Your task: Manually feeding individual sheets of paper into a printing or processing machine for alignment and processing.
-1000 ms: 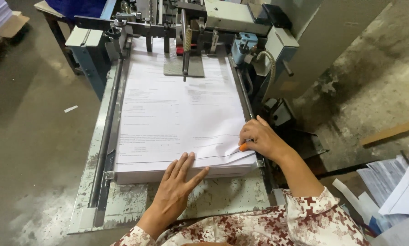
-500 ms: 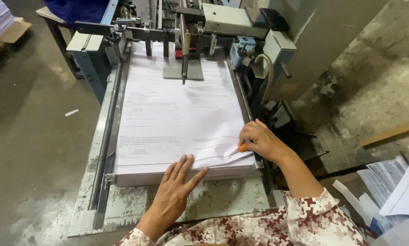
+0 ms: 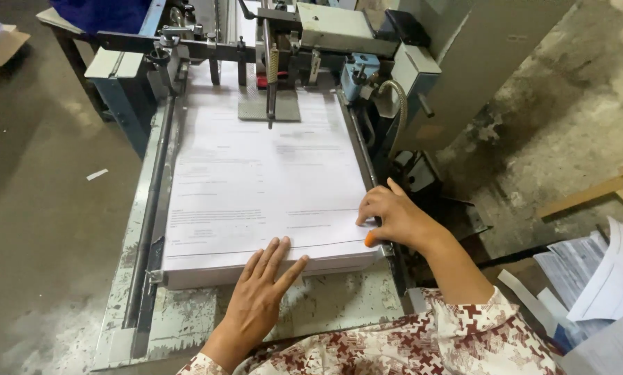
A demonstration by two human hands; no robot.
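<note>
Flattened now, the lifted corner lies under the right hand (image 3: 394, 219); left hand (image 3: 259, 298) splays open against the smooth paper stack (image 3: 256, 180).

paper stack (image 3: 263, 187) white | sleeve (image 3: 422, 340) maroon-white pixel pattern | thumb tip (image 3: 370, 239) orange

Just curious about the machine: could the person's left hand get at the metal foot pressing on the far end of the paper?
Probably yes: the left hand lies flat at the paper's near edge, and nothing stands between it and the foot.
</note>
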